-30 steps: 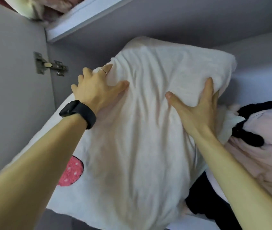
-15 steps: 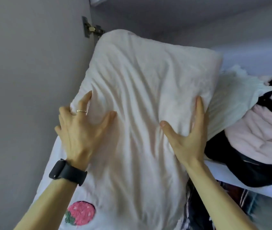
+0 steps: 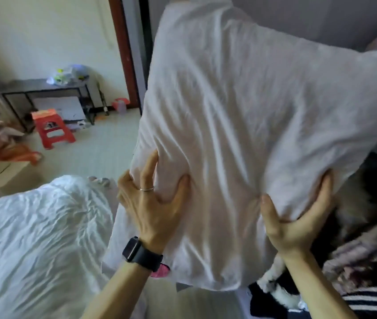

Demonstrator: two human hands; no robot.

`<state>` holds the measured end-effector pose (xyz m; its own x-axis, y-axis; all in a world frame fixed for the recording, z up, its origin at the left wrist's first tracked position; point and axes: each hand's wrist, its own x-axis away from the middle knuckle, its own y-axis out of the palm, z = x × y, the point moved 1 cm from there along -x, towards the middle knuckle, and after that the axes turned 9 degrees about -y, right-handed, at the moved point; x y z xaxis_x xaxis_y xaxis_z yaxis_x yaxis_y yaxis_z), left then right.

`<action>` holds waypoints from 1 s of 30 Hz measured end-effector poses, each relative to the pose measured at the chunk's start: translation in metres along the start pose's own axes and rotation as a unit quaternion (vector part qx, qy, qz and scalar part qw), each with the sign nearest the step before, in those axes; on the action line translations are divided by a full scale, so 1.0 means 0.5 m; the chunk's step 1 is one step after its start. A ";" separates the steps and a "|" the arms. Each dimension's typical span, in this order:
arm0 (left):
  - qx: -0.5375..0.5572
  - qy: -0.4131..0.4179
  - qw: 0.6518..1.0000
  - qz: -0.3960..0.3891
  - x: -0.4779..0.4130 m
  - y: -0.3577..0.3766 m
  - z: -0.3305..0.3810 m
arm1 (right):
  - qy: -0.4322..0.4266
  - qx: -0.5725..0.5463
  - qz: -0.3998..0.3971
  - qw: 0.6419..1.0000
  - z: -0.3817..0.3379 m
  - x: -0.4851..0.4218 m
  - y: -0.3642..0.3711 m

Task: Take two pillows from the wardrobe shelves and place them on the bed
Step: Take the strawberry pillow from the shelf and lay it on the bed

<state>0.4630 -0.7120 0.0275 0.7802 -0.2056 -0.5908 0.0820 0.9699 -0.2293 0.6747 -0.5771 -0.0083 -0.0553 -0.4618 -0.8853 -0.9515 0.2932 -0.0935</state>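
Note:
A large white pillow (image 3: 240, 125) with a creased cover fills the middle and upper right of the head view, held up in the air. My left hand (image 3: 153, 203), with a ring and a black watch, grips its lower left edge. My right hand (image 3: 295, 222) grips its lower right side, fingers wrapped behind. A pink strawberry patch (image 3: 161, 271) shows just under my left wrist. The bed (image 3: 33, 238) with rumpled white bedding lies at the lower left, below the pillow's left edge. The wardrobe shelves are mostly hidden behind the pillow.
Dark, pink and striped clothes (image 3: 355, 272) are piled at the lower right in the wardrobe. A red plastic stool (image 3: 52, 130) and a black low table (image 3: 44, 88) stand across the pale floor at the left. A brown door frame (image 3: 123, 51) rises beside the pillow.
The pillow has come out of the wardrobe shelf and swung left toward the bed. Both hands kept hold and closed tighter on it. The view turned left, revealing the room and bed.

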 end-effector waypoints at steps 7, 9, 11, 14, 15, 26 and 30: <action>-0.129 -0.094 0.981 0.107 0.077 -0.217 -0.147 | 0.046 -0.128 -0.170 0.976 -0.099 0.184 0.120; -0.164 -0.121 0.968 0.146 0.099 -0.288 -0.172 | 0.042 -0.170 -0.204 0.963 -0.146 0.221 0.149; -0.196 -0.143 0.952 0.185 0.124 -0.362 -0.190 | 0.036 -0.214 -0.240 0.946 -0.202 0.255 0.176; -0.234 -0.184 0.925 0.237 0.167 -0.484 -0.222 | 0.037 -0.292 -0.301 0.907 -0.295 0.309 0.215; -0.247 -0.204 0.913 0.251 0.183 -0.526 -0.234 | 0.035 -0.315 -0.321 0.893 -0.329 0.328 0.228; -0.393 -0.371 0.741 0.399 0.415 -1.000 -0.300 | -0.028 -0.482 -0.543 0.687 -0.798 0.606 0.250; -0.366 -0.464 0.680 0.434 0.531 -1.117 -0.304 | -0.077 -0.508 -0.594 0.618 -0.931 0.712 0.225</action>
<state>0.5299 -1.3281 -0.1189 0.4213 0.9030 -0.0847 -0.7246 0.2789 -0.6302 0.4068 -1.0983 -0.1220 0.8212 0.2629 -0.5065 0.0048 -0.8907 -0.4546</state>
